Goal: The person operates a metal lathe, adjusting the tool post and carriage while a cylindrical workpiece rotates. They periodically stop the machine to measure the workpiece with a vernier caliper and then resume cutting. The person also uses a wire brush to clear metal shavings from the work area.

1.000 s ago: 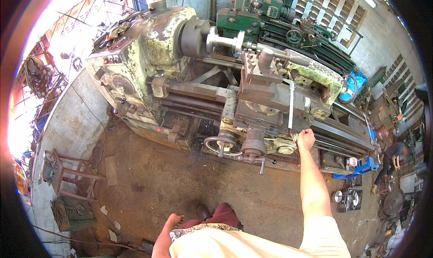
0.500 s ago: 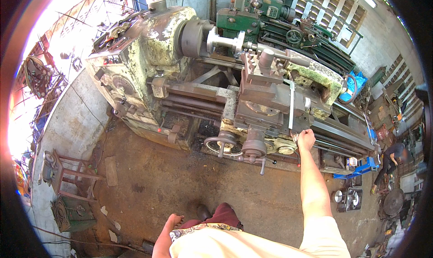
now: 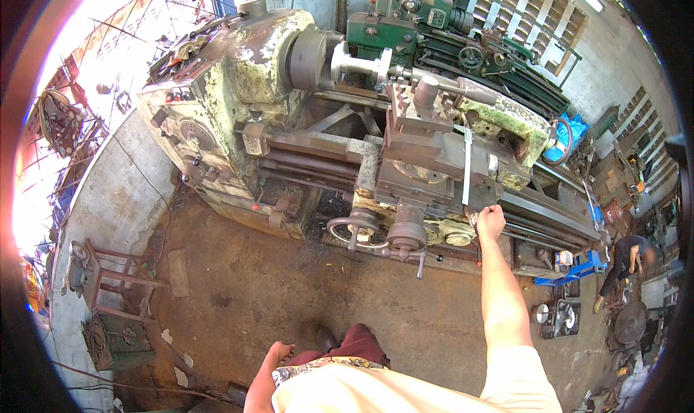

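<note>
A big worn lathe with chipped cream paint (image 3: 278, 23) stands before me. Its dark chuck (image 3: 309, 60) grips a bright metal workpiece (image 3: 361, 66) with a flange. My right hand (image 3: 491, 223) reaches out to the right end of the carriage (image 3: 416, 171), closed on a control that the fingers hide. A red-knobbed lever (image 3: 478, 263) hangs just below it. The left hand (image 3: 280, 351) hangs low at my side, fingers curled, with nothing visible in it. A pale flat strip or scale (image 3: 467, 169) lies across the carriage, near the tool post (image 3: 426, 99). Left of the right hand is a handwheel (image 3: 353, 230).
A green lathe (image 3: 387, 26) stands behind. At the far right a person (image 3: 627, 261) bends over, near a black tray (image 3: 560, 319) holding round metal parts. On the left are a rusty metal stand (image 3: 126, 276) and a green box (image 3: 119, 341). Cables cross the floor at lower left.
My arms and the carriage hold nearly the same place. The person at the far right has shifted posture slightly.
</note>
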The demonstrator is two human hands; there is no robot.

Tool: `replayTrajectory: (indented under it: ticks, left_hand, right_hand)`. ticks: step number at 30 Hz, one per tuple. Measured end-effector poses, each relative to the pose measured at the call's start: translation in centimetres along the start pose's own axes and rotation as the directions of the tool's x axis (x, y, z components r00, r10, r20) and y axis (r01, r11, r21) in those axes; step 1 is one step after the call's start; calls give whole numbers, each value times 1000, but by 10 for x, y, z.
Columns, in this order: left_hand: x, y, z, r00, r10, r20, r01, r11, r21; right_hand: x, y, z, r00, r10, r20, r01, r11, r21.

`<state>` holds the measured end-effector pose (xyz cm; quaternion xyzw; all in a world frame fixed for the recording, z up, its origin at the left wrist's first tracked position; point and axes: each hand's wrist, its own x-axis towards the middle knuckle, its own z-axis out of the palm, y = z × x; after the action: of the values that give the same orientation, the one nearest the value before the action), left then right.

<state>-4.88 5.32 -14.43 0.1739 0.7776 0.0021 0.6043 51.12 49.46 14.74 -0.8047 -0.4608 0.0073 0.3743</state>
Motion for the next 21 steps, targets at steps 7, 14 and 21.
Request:
replayTrajectory:
  ticks: [7, 14, 21]
  left_hand:
    - [-10, 8, 1, 1000, 19, -15, -19, 1000, 4]
    - [-3, 8, 1, 1000, 23, -21, -23, 1000, 3]
    - [-3, 10, 1, 998, 50, -23, -50, 999, -1]
  right_hand:
    - [0, 0, 0, 1000, 2, 0, -2, 1000, 1]
    - [1, 2, 1, 1000, 14, 8, -14, 999, 37]
    - [3, 4, 3, 1000, 20, 14, -21, 999, 36]
